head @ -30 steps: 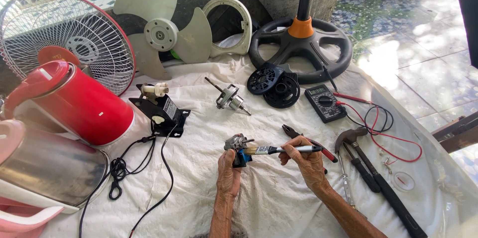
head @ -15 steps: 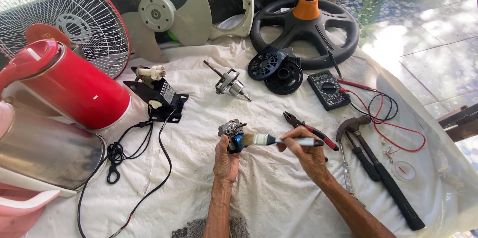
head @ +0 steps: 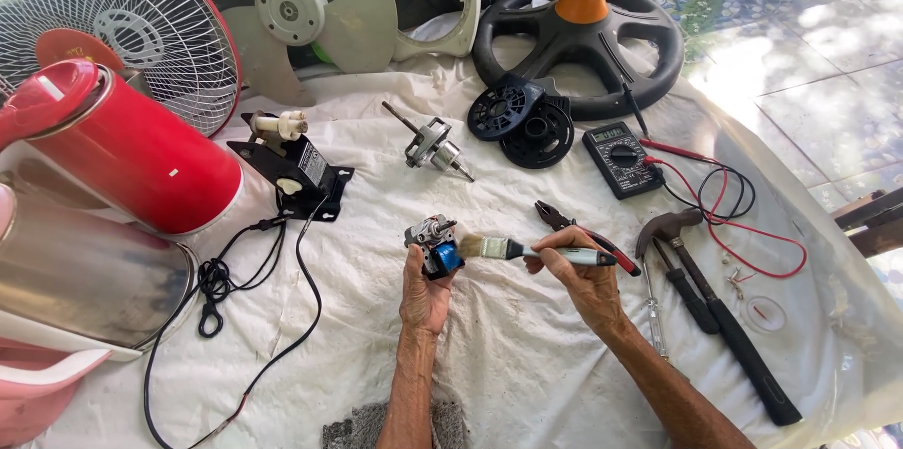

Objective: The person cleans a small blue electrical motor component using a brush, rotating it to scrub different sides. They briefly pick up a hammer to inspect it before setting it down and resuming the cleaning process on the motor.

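My left hand (head: 425,289) grips a small motor part (head: 434,240) with copper windings and a blue piece, held just above the white cloth (head: 527,355). My right hand (head: 581,280) holds a small paintbrush (head: 527,251) by its pale handle. The brush's bristles touch the right side of the motor part. Both forearms come in from the bottom edge.
Pliers (head: 583,231), a hammer (head: 715,313) and a screwdriver (head: 653,317) lie right of my hands. A multimeter (head: 619,157) with red and black leads, a rotor shaft (head: 431,144), black round covers (head: 523,120), a fan motor block (head: 296,172), fan blade (head: 310,16), grille (head: 122,26), stand base (head: 578,31) and red kettle (head: 122,153) lie around.
The view has shifted slightly. My hands stay together at the centre, with the brush still against the motor part.
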